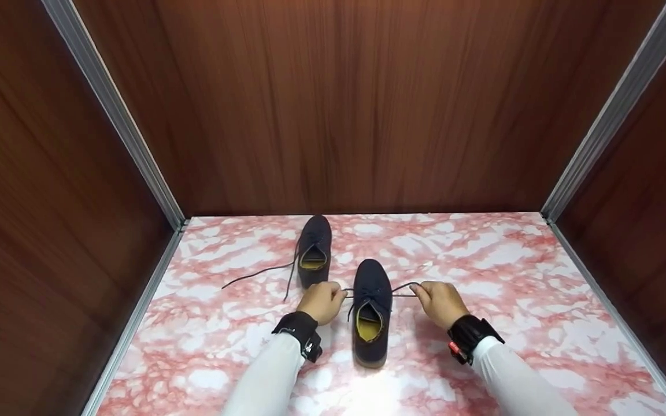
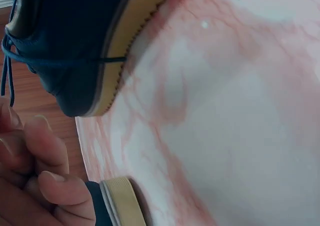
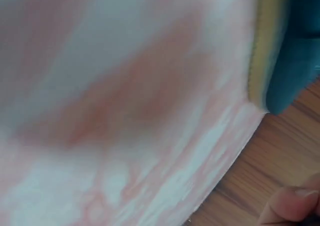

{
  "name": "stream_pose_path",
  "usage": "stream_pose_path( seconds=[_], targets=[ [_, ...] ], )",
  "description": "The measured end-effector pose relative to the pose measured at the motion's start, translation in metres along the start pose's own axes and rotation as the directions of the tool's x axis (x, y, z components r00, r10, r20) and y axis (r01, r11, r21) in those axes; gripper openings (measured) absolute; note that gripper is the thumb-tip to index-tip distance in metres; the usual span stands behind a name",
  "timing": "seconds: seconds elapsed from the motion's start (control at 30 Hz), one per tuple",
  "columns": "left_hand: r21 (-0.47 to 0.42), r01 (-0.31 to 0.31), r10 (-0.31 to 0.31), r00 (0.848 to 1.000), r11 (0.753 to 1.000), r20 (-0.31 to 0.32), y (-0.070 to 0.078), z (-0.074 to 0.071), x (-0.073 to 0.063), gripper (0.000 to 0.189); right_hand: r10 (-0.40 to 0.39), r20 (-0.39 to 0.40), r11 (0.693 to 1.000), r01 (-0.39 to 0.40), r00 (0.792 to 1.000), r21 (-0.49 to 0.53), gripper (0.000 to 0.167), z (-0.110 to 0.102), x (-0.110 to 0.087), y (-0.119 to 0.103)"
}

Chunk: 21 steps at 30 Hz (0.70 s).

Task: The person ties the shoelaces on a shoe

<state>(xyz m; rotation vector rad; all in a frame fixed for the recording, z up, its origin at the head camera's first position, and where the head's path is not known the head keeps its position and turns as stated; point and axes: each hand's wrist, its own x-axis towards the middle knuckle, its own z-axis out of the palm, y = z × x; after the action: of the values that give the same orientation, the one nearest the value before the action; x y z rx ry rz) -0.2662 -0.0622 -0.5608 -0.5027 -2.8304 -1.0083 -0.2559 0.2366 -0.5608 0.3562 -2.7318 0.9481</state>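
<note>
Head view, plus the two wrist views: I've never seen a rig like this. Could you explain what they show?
There is no robot here, only a person's bare left hand and right hand. The head view comes from a camera worn on the head, looking forward and down; the others come from a camera on each wrist. On the red-and-white marbled surface, between the hands, stands a dark blue lace-up shoe with a yellow inside. A matching dark blue shoe stands farther off, its loose lace trailing leftward. Each hand grips part of the nearer shoe's thin dark lace, stretched out sideways.
</note>
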Motion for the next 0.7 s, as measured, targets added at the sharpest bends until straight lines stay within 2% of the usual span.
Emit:
stream_pose_path(
  seconds=[0.13,0.3,0.47,0.6,0.7],
  targets=[
    [-0.015,-0.016,0.016,1.000,1.000,0.007,-0.004,0.000,-0.003,0.037,0.022,0.017,1.000,-0.022,1.000,-0.013,0.053,0.002,-0.002,0.006],
    [-0.045,0.002,0.001,0.999,0.999,0.047,-0.007,0.001,-0.006,0.039,0.083,0.133,0.997,-0.081,0.988,-0.015,0.051,0.001,-0.003,0.009],
    [-0.117,0.046,-0.035,0.995,0.992,0.092,-0.007,0.002,-0.010,0.041,0.128,0.231,0.992,-0.128,0.965,-0.017,0.052,-0.002,-0.004,0.008],
    [-0.182,0.097,-0.073,0.989,0.978,0.130,-0.006,0.001,-0.012,0.038,0.152,0.246,0.988,-0.156,0.957,-0.002,0.051,-0.002,-0.005,0.004],
    [-0.213,0.163,-0.133,0.980,0.963,0.151,-0.007,0.001,-0.014,0.038,0.197,0.225,0.979,-0.202,0.954,-0.004,0.048,-0.003,-0.006,0.001]
  ],
)
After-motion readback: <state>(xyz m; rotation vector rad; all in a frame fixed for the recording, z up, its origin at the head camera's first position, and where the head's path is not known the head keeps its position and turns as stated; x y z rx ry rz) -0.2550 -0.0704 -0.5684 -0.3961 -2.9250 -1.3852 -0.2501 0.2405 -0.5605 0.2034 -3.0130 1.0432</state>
